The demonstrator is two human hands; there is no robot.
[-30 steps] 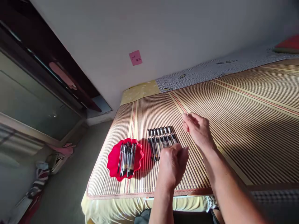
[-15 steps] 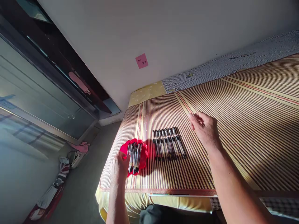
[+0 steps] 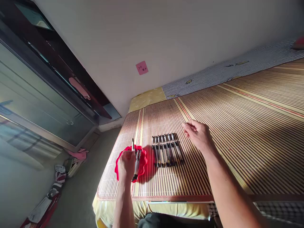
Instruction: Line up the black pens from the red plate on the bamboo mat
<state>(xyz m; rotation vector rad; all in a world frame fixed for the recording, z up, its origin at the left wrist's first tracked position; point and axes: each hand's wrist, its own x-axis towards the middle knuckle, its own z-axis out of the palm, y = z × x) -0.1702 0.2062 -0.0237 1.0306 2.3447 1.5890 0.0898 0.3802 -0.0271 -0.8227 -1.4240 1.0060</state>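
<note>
A red scalloped tray (image 3: 142, 162) lies near the front left of a striped bamboo mat (image 3: 237, 133) and holds several clear pens with black caps. My left hand (image 3: 126, 165) is over the tray, fingers closed round one pen (image 3: 132, 145) whose end sticks up past my knuckles. To the right of the tray, several more pens lie side by side in a neat row (image 3: 166, 150) on the mat. My right hand (image 3: 197, 134) hovers just right of that row, fingers loosely curled together, with nothing visible in them.
The mat covers a bed with a yellow sheet (image 3: 147, 96) and a checked cloth (image 3: 228, 68) along the wall. A pink sticky note (image 3: 142, 67) is on the wall. Left of the bed the floor drops away, with a glass-fronted cabinet (image 3: 35, 104) and clutter (image 3: 59, 171).
My left hand went from beside the pen row to the red tray and closed on a pen there. My right hand stayed by the row's right end.
</note>
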